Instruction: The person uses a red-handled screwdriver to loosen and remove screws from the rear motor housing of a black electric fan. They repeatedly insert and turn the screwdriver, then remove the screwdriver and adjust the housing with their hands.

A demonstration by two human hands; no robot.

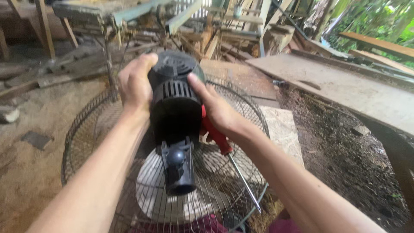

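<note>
Both forearms are reaching forward from the bottom of the view, and between them I am seeing the black motor housing [174, 108] of a large fan, standing up from the middle of the round wire guard [82, 129]. The guard is lying flat, and pale fan blades [148, 181] are showing under its wires. The black mounting neck [177, 168] of the motor is pointing toward me.

My left hand [136, 84] is wrapping around the left side of the housing, fingers curled over its rounded cap, so it is gripping the motor and keeping it steady. My right hand [215, 110] is pressing its thumb against the ribbed vents on the right side, while the other fingers are closing on the red handle of a screwdriver [224, 151]. The metal shaft is hanging down and to the right over the guard, its tip free and not on any screw.

I judge that I am in the step of working on the motor cover, only steadying it now. The next move is asking me to turn the screwdriver in my fingers and bring its tip to a screw, which I cannot see from here.

Around are a dirt floor [34, 172] and rough wooden planks [345, 86].
</note>
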